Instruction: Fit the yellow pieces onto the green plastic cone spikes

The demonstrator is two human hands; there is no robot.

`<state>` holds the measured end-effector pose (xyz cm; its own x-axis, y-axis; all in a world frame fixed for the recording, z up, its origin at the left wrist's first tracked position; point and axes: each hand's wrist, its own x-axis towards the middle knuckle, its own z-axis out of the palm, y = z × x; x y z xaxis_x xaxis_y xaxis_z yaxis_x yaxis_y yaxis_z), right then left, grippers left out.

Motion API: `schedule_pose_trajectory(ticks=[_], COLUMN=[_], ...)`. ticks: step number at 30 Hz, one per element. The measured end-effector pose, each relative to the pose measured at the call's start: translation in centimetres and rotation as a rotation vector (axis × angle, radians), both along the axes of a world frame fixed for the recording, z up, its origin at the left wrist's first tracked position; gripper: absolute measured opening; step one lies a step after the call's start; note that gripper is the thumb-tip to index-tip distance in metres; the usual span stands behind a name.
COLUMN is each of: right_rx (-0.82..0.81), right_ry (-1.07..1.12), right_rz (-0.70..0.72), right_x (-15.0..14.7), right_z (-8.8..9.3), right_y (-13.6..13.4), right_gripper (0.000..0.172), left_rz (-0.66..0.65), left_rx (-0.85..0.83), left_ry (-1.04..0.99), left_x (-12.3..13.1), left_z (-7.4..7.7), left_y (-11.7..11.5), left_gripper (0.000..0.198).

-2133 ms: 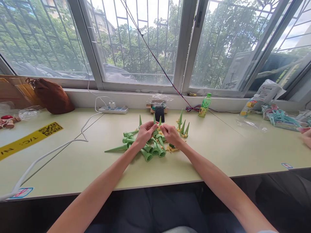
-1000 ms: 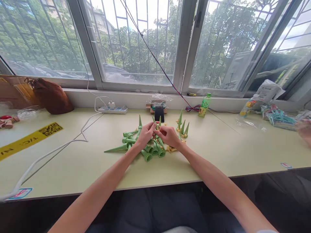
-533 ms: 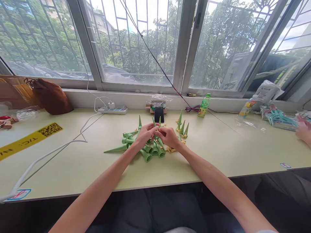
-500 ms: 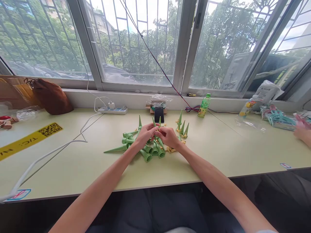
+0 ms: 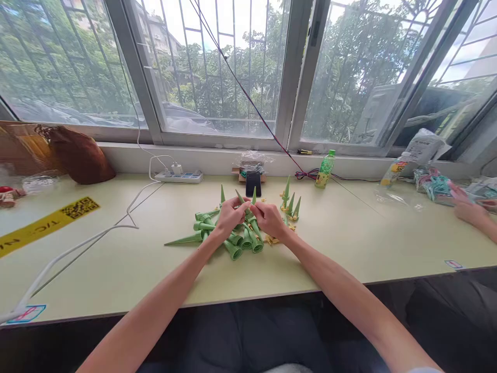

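Observation:
My left hand (image 5: 231, 215) is closed around a green plastic cone (image 5: 240, 197), whose pointed tip leans up to the left above my fingers. My right hand (image 5: 268, 217) is pinched against it, the fingertips of both hands meeting. What the right fingers grip is too small and hidden to make out. Below and around my hands lies a pile of hollow green cones (image 5: 233, 251), some with ribbed open ends facing me. To the right, several green cones with yellow fittings (image 5: 286, 194) stand tip up, and loose small yellow pieces (image 5: 272, 240) lie near my right wrist.
Behind the pile are a black phone (image 5: 253, 185), a power strip (image 5: 182, 177) and a green bottle (image 5: 325, 169). A white cable (image 5: 112, 227) crosses the table on the left, by a brown pouch (image 5: 81, 155). At far right, another person's hand (image 5: 468, 207) is beside bagged items.
The cone in my left hand has tilted to the left, and my fingertips have shifted slightly. The other person's hand at far right has moved further into view.

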<state>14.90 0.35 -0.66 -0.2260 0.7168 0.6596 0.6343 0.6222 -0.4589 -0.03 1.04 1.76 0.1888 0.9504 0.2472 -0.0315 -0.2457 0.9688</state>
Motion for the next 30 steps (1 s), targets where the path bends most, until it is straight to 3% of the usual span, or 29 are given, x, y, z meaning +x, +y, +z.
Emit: schedule_pose_trajectory(ticks=[10, 30], right_rx=[0.001, -0.002], right_ry=[-0.037, -0.094], right_rz=[-0.054, -0.093], right_x=[-0.30, -0.51], right_z=[-0.25, -0.44], right_y=[0.05, -0.05], right_gripper=[0.038, 0.040], left_rz=[0.070, 0.026], left_rx=[0.097, 0.121], left_ry=[0.039, 0.017], left_x=[0.04, -0.18], left_z=[-0.18, -0.93], left_y=[-0.02, 0.81], left_gripper=[0.022, 0.022])
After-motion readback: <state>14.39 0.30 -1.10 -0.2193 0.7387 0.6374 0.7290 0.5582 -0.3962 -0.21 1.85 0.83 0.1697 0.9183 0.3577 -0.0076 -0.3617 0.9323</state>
